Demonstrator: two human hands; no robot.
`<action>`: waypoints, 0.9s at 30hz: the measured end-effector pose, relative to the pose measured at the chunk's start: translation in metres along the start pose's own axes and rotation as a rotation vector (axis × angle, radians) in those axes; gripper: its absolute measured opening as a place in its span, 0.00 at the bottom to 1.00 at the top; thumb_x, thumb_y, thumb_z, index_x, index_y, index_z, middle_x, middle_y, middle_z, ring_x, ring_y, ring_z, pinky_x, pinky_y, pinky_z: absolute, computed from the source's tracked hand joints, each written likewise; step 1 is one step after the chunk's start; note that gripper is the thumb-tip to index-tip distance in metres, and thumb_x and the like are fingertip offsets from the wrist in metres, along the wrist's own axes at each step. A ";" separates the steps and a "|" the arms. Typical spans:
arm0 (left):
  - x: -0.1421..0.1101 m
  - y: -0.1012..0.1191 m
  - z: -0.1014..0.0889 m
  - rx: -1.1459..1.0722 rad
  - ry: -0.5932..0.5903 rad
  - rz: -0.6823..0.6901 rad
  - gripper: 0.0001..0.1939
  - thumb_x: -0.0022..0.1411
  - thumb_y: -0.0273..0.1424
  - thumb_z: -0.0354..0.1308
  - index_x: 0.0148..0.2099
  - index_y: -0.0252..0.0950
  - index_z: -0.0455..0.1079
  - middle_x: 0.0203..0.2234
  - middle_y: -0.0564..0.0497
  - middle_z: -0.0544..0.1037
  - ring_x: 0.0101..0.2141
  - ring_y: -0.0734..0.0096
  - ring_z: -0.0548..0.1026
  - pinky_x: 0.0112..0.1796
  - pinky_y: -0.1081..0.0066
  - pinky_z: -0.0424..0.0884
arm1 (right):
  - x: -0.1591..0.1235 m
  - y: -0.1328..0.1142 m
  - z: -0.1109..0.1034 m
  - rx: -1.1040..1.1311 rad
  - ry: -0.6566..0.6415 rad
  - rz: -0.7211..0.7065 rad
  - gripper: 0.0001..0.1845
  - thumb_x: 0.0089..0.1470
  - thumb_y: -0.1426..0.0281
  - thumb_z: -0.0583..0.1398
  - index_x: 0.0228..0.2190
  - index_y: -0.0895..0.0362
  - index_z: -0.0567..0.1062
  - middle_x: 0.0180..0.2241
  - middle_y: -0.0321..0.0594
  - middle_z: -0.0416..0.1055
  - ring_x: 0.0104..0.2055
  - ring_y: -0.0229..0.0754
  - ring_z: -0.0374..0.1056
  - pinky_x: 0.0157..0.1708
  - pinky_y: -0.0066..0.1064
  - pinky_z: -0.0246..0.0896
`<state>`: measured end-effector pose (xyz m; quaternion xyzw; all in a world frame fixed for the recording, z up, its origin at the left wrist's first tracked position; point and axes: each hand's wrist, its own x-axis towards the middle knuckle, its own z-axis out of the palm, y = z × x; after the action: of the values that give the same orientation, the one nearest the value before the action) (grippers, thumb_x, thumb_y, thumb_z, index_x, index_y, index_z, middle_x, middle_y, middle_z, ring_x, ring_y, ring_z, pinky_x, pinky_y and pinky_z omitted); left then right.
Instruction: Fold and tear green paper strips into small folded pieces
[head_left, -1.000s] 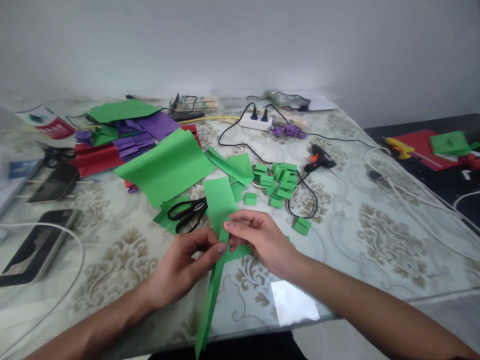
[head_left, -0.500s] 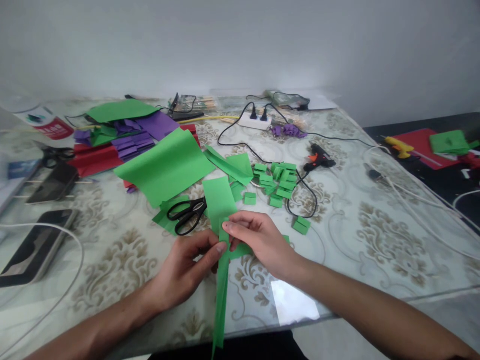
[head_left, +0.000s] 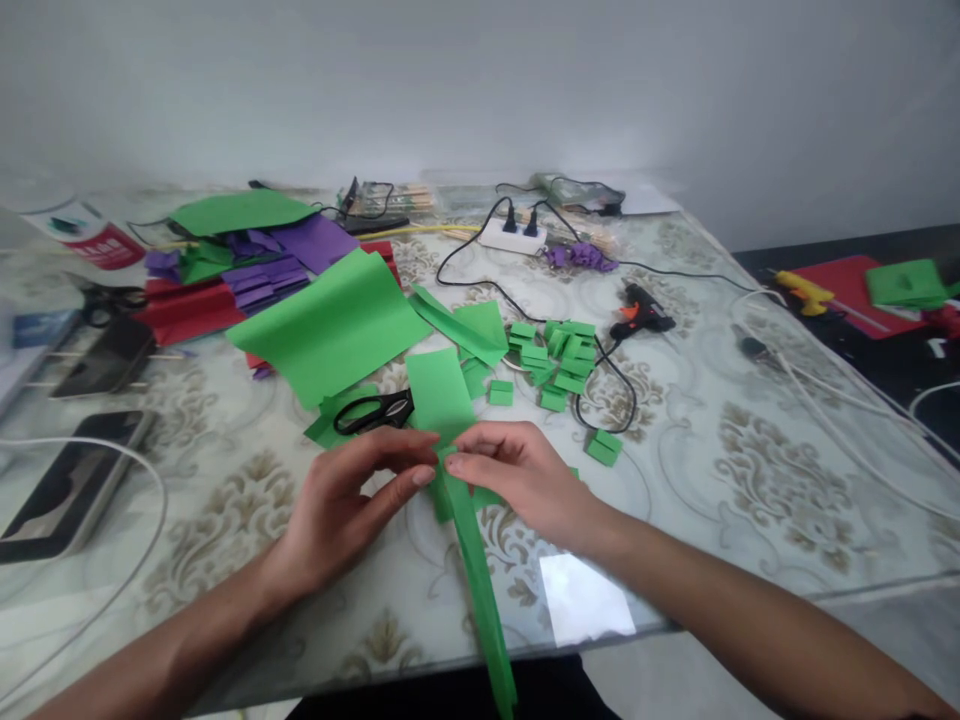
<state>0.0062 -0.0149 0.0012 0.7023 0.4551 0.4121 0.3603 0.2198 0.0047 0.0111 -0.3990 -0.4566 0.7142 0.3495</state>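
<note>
My right hand [head_left: 529, 480] pinches the top end of a long, narrow green paper strip [head_left: 474, 570] between thumb and fingers. The strip hangs down past the table's front edge, slanting to the right. My left hand [head_left: 356, 495] is just left of that end, thumb and forefinger parted with a small gap between them; its other fingers are partly hidden. Under and beyond my hands lies a green paper rectangle [head_left: 439, 390]. Black-handled scissors [head_left: 375, 408] rest left of it, their blades hidden. Small folded green paper pieces [head_left: 566, 360] are heaped to the right, with one piece [head_left: 604, 447] apart.
A large green sheet [head_left: 330, 325] lies by red and purple paper. Behind are a white power strip [head_left: 514, 236] and purple pieces [head_left: 581, 257]. A black glue gun [head_left: 641, 310] is at right, a yellow one [head_left: 802, 290] farther off. A phone [head_left: 75, 485] lies left.
My left hand has come off the strip and moved slightly left and up. The strip's lower end has swung to the right, while my right hand keeps its pinch.
</note>
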 end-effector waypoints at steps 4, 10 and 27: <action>0.002 0.000 0.000 0.040 0.002 0.122 0.06 0.65 0.30 0.70 0.44 0.43 0.82 0.35 0.53 0.87 0.35 0.68 0.84 0.38 0.73 0.80 | 0.000 0.005 0.001 -0.012 -0.036 0.032 0.16 0.49 0.57 0.72 0.27 0.57 0.80 0.24 0.33 0.70 0.28 0.37 0.64 0.30 0.30 0.57; 0.003 -0.001 -0.003 0.014 -0.017 0.112 0.05 0.64 0.32 0.71 0.42 0.46 0.84 0.33 0.53 0.88 0.33 0.67 0.85 0.35 0.72 0.81 | 0.000 0.007 0.001 -0.038 -0.060 0.051 0.16 0.48 0.58 0.73 0.28 0.58 0.80 0.23 0.32 0.68 0.25 0.35 0.60 0.26 0.29 0.52; 0.000 -0.004 -0.005 0.023 -0.059 0.160 0.07 0.65 0.29 0.70 0.45 0.46 0.84 0.34 0.53 0.88 0.33 0.68 0.85 0.36 0.74 0.81 | -0.001 0.011 0.000 -0.035 -0.079 0.043 0.17 0.49 0.57 0.73 0.27 0.58 0.79 0.21 0.30 0.63 0.24 0.34 0.53 0.24 0.29 0.45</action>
<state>0.0000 -0.0125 -0.0001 0.7522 0.3916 0.4135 0.3314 0.2185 0.0000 0.0008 -0.3863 -0.4738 0.7286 0.3089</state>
